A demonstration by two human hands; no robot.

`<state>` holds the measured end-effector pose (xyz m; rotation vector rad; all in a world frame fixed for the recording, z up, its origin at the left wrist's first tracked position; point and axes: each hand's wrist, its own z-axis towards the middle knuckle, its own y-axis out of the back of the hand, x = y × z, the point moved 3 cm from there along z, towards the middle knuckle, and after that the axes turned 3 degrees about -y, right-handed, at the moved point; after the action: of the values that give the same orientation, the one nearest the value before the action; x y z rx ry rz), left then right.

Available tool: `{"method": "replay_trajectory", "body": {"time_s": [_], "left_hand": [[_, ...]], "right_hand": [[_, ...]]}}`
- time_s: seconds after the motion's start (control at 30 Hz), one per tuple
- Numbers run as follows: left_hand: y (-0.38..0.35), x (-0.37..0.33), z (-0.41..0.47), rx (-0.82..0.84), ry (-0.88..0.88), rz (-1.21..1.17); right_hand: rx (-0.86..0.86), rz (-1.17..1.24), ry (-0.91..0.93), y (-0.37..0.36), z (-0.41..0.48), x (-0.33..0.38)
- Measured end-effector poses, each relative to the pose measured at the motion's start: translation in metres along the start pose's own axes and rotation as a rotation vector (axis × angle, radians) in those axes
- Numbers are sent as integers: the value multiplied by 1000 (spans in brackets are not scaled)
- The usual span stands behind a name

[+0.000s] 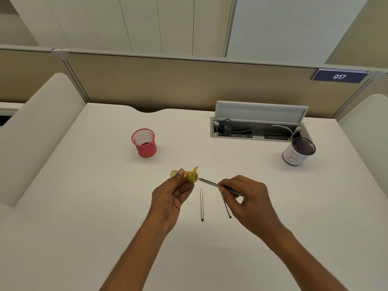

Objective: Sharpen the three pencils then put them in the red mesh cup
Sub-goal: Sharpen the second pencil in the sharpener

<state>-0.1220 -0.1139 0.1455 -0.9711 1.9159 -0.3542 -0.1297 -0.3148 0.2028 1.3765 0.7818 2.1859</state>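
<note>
My left hand grips a yellow pencil sharpener above the middle of the white desk. My right hand pinches a grey pencil whose tip sits right at the sharpener's opening. A second pencil lies on the desk between my hands, its sharp tip pointing away from me. A third pencil lies to its right, partly hidden under my right hand. The red mesh cup stands upright at the back left and looks empty.
A black mesh cup wrapped in white paper stands at the back right. Behind it an open cable tray with its lid up is set into the desk. Beige partition walls enclose the desk at the back and sides.
</note>
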Motion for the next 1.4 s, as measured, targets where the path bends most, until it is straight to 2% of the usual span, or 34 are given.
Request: {"method": "replay_trajectory", "body": {"time_s": [0.5, 0.63, 0.83, 1.03, 1.1, 1.17, 1.33, 1.4], "left_hand": [[-1, 0, -5, 31, -11, 29], [-1, 0, -6, 12, -8, 34], [-2, -4, -8, 31, -14, 31], [-3, -5, -9, 38, -41, 51], [-2, -5, -9, 41, -44, 43], [-2, -6, -9, 42, -49, 40], [-2, -7, -9, 62, -76, 86], [0, -6, -9, 58, -74, 99]], "right_hand": [[33, -109, 88, -6, 5, 2], [18, -225, 167, -11, 4, 4], [-20, -540, 328, -24, -2, -2], [-49, -608, 391, -31, 4, 3], [-50, -530, 316, -34, 8, 5], [-26, -307, 123, -36, 11, 5], [214, 362, -638, -35, 25, -2], [325, 542, -852, -34, 25, -3]]}}
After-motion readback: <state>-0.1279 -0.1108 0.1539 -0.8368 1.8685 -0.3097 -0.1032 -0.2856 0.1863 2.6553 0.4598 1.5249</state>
